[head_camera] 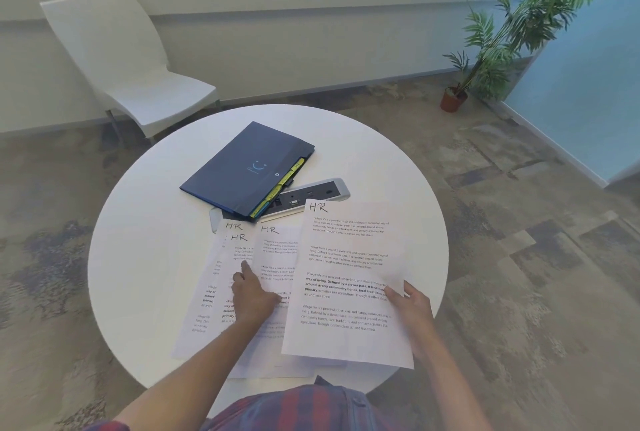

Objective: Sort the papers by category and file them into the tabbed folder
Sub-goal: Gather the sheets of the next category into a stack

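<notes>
A dark blue tabbed folder [247, 169] lies closed on the round white table [145, 222], with yellow and green tabs along its right edge. Several white papers marked "HR" are spread in front of me. My right hand [410, 306] grips the right edge of one HR sheet [346, 278], lifted slightly above the others. My left hand [252, 295] rests flat on the fanned HR papers [221, 271] lying on the table, index finger stretched forward.
A grey power and socket strip [311, 196] sits partly under the folder's near edge. A white chair [121, 60] stands behind the table at the left. A potted plant [502, 42] stands on the floor at the far right.
</notes>
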{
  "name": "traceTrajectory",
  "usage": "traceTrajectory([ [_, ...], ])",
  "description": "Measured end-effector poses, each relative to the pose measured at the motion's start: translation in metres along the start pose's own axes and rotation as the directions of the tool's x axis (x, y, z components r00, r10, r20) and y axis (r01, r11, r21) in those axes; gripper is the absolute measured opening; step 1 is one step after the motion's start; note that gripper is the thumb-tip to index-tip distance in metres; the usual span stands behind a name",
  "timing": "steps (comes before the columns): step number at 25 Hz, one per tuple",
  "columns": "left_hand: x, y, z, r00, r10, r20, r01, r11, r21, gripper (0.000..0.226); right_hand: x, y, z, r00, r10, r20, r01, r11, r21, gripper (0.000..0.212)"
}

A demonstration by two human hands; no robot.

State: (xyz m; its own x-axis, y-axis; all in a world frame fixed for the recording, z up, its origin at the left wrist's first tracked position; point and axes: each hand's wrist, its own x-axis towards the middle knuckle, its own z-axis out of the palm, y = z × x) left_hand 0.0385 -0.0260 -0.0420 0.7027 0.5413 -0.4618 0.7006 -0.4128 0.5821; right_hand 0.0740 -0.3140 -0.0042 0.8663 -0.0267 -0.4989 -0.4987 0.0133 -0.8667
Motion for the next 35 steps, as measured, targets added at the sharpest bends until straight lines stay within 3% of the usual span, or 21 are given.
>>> traceTrajectory([
  [2,0.000,-0.006,-0.003,0.999,0.015,0.029,-0.010,0.989,-0.146,0.092,-0.002,-0.003,0.001,1.000,-0.004,0.000,0.004,1.000,0.002,0.022],
  [5,-0.007,-0.010,-0.008,0.993,0.100,0.065,-0.077,0.956,-0.282,0.033,-0.002,-0.008,0.001,1.000,0.012,-0.001,-0.012,1.000,0.013,0.021],
  [6,-0.011,-0.008,-0.010,0.988,0.138,0.076,-0.110,0.949,-0.294,0.029,-0.002,-0.009,0.001,1.000,0.024,0.001,-0.024,0.999,0.022,0.021],
  [11,-0.029,0.018,-0.033,0.942,0.331,0.048,-0.288,0.877,-0.386,0.021,-0.004,-0.025,0.008,0.999,-0.007,0.052,0.006,1.000,0.021,0.021],
  [16,-0.051,0.057,-0.068,0.929,0.338,0.148,-0.186,0.775,-0.604,0.019,-0.007,-0.047,0.021,0.991,-0.072,0.114,0.066,0.996,0.055,0.018],
  [20,-0.066,0.076,-0.081,0.911,0.348,0.222,-0.113,0.727,-0.677,0.018,-0.005,-0.054,0.030,0.986,-0.112,0.124,0.106,0.993,0.051,0.023],
  [23,-0.067,0.079,-0.083,0.915,0.332,0.231,-0.087,0.720,-0.689,0.019,-0.009,-0.058,0.032,0.979,-0.149,0.136,0.142,0.988,0.057,0.026],
  [27,-0.067,0.083,-0.082,0.925,0.289,0.245,-0.056,0.744,-0.666,0.038,-0.013,-0.063,0.034,0.975,-0.208,0.077,0.205,0.978,0.042,0.043],
  [30,-0.070,0.082,-0.080,0.896,0.386,0.222,-0.162,0.747,-0.644,0.023,-0.016,-0.063,0.038,0.975,-0.198,0.097,0.191,0.979,0.075,0.055],
  [35,-0.069,0.078,-0.075,0.921,0.327,0.213,-0.100,0.726,-0.681,0.029,-0.020,-0.062,0.043,0.971,-0.112,0.212,0.100,0.993,0.065,0.026],
])
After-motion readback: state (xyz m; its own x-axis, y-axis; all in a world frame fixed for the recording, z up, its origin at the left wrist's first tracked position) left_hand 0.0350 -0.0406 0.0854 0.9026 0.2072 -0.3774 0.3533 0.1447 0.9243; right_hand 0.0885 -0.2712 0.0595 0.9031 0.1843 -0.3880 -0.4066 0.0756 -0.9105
